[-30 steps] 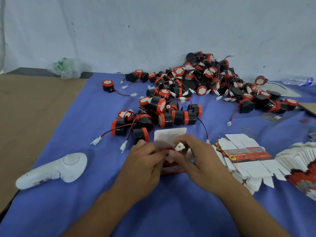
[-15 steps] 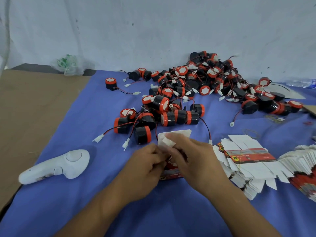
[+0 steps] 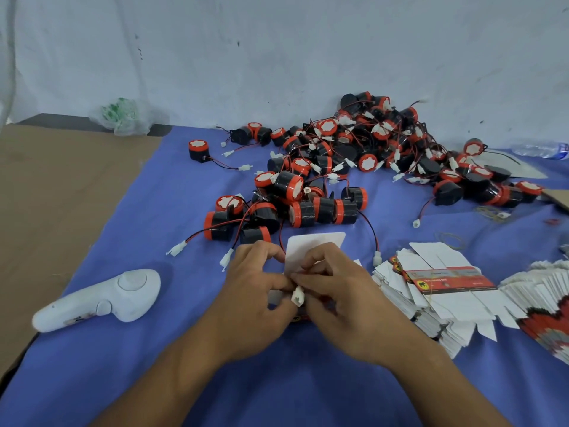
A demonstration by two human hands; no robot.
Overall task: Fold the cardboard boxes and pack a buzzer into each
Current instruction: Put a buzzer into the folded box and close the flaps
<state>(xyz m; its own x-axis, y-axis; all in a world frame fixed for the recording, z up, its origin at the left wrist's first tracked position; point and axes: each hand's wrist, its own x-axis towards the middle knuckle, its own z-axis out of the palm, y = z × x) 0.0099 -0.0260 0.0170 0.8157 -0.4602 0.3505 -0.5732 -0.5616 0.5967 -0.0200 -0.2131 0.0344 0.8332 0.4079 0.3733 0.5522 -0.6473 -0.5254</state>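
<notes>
A small cardboard box (image 3: pixel 311 246) stands on the blue cloth in front of me, its white top flap raised behind my fingers. My left hand (image 3: pixel 257 291) grips the box from the left. My right hand (image 3: pixel 341 291) pinches at the box's opening, where a white wire connector (image 3: pixel 298 296) sticks out between both hands. The buzzer itself is hidden by my hands. A big pile of black-and-orange buzzers (image 3: pixel 354 161) with red and black wires lies beyond. Flat, unfolded boxes (image 3: pixel 443 291) are stacked at the right.
A white handheld controller (image 3: pixel 101 300) lies at the left on the blue cloth (image 3: pixel 154 211). Brown board (image 3: pixel 52 195) covers the far left. A crumpled plastic bag (image 3: pixel 123 117) and a plastic bottle (image 3: pixel 542 149) sit by the wall. Rubber bands (image 3: pixel 452 238) lie near the flat boxes.
The white connector has gone from the top of the box flap down to between my fingertips at the opening. Both hands have stayed on the box.
</notes>
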